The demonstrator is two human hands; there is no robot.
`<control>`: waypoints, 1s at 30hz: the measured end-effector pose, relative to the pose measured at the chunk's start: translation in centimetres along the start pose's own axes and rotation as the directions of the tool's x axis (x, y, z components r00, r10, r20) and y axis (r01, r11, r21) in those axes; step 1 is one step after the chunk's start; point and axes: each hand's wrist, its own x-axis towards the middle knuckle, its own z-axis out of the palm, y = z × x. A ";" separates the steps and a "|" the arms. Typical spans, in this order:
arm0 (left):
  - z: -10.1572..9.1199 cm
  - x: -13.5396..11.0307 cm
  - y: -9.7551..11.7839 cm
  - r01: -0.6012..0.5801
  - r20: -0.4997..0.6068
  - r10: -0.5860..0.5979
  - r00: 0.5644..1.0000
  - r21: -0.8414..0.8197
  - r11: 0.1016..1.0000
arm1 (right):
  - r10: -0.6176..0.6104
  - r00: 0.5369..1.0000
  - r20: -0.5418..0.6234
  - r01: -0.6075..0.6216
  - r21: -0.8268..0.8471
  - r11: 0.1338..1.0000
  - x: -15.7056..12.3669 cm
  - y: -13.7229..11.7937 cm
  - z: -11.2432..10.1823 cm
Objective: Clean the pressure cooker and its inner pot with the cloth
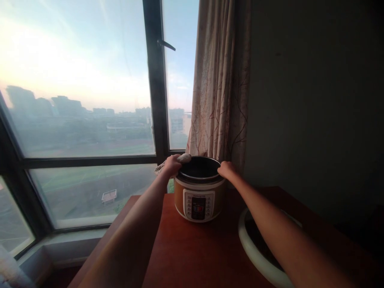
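An orange and white electric cooker [199, 197] with a front control panel stands open on the reddish wooden table [192, 252], its dark inner pot [200, 168] showing. My left hand [173, 164] is closed on the pot's left rim and also clutches a pale cloth [183, 158]. My right hand [226, 169] grips the right rim. Both arms reach straight forward.
A round white lid or dish [255, 250] lies on the table near my right forearm. A patterned curtain [220, 80] hangs just behind the cooker. A large window [81, 100] with a dark frame fills the left. A dark wall is at the right.
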 end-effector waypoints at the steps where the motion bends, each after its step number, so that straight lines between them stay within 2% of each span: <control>1: 0.0 0.0 0.0 -0.004 -0.011 0.004 1.000 -0.017 1.000 | -0.006 1.000 0.007 0.005 0.008 1.000 0.1 0.0 -0.1; 4: -0.2 0.1 0.1 -0.015 -0.047 0.012 0.999 -0.081 0.997 | -0.026 1.000 0.015 0.025 0.047 0.999 0.5 0.1 -1.0; 8: -1.5 0.4 1.2 -0.034 -0.101 0.016 0.995 -0.184 0.982 | -0.068 0.996 -0.051 0.073 0.118 0.990 1.4 -0.4 -3.5; 14: -5.8 0.0 5.2 -0.115 -0.243 0.051 0.969 -0.256 0.960 | -0.143 0.962 -0.232 0.192 0.206 0.960 0.6 -1.0 -8.4; 17: -7.8 -1.2 7.3 -0.157 -0.302 0.072 0.950 -0.267 0.951 | -0.156 0.942 -0.298 0.235 0.251 0.939 -0.7 -0.9 -9.9; 20: -9.1 -3.0 8.8 -0.165 -0.307 0.058 0.950 -0.335 0.928 | -0.155 0.938 -0.309 0.254 0.314 0.915 -2.4 -0.7 -10.3; 24: -9.6 -6.6 9.0 -0.152 -0.255 0.020 0.967 -0.510 0.847 | -0.143 0.941 -0.308 0.268 0.416 0.869 -5.4 -0.3 -9.7; 27: -9.6 -10.4 8.5 -0.153 -0.263 -0.011 0.965 -0.595 0.789 | -0.119 0.941 -0.316 0.271 0.496 0.825 -8.6 0.2 -9.3; 30: -9.7 -15.1 8.2 -0.164 -0.267 -0.027 0.963 -0.665 0.729 | -0.106 0.954 -0.281 0.255 0.573 0.779 -13.0 1.3 -8.8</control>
